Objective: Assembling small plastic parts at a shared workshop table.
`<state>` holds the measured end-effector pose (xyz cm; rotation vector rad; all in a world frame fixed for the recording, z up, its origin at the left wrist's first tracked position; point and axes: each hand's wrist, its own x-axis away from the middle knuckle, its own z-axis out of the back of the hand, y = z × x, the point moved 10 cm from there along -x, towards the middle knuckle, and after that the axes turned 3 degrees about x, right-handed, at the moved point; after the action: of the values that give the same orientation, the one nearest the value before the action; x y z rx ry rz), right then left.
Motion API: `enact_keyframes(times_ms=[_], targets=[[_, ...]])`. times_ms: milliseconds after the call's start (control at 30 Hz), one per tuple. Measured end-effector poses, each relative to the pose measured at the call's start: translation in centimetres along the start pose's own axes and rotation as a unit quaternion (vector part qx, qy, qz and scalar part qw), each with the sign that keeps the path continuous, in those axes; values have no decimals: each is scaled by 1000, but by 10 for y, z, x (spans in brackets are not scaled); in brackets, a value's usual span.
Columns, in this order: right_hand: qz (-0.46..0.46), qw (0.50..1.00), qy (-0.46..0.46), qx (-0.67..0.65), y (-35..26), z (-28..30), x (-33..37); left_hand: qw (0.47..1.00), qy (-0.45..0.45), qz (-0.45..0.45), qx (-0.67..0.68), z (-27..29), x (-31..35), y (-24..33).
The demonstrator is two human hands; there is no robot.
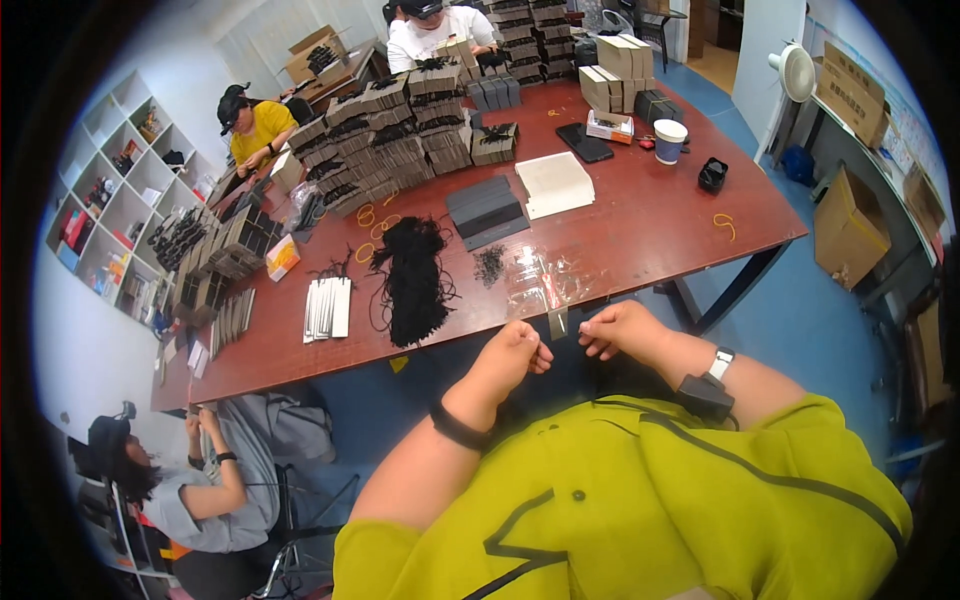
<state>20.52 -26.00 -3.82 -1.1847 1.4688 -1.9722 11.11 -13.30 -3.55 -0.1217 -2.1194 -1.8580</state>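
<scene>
Just off the table's near edge, my left hand [512, 358] is closed, its fingers curled and thumb against them. My right hand [622, 330] faces it a short gap away, thumb and fingertips pinched together. Whatever either hand holds is too small to make out. Between the two, a narrow card-like strip [558, 323] hangs at the edge below a clear plastic film [545, 280]. Closest on the table are a scatter of tiny dark pieces [488, 266], a thick bundle of black cords [413, 285], a dark grey card stack [487, 212] and a cream card stack [555, 185].
White strips [327, 309] lie left of the cords on the red table [650, 245]. Tall piles of corded tags [385, 135] stand farther back. A paper cup [670, 141], a phone [585, 142] and a black bundle [713, 175] sit right. Other people work around the table.
</scene>
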Motion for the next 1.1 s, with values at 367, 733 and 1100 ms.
enact_keyframes(times_ms=[367, 733, 1100], targets=[[71, 996, 34, 50, 14, -10, -26, 975, 109, -65, -180, 31, -6, 4], [247, 907, 224, 256, -32, 1, -5, 851, 122, -180, -478, 36, 12, 46], [257, 927, 108, 251, -12, -28, 12, 906, -166, -11, -390, -6, 19, 11]])
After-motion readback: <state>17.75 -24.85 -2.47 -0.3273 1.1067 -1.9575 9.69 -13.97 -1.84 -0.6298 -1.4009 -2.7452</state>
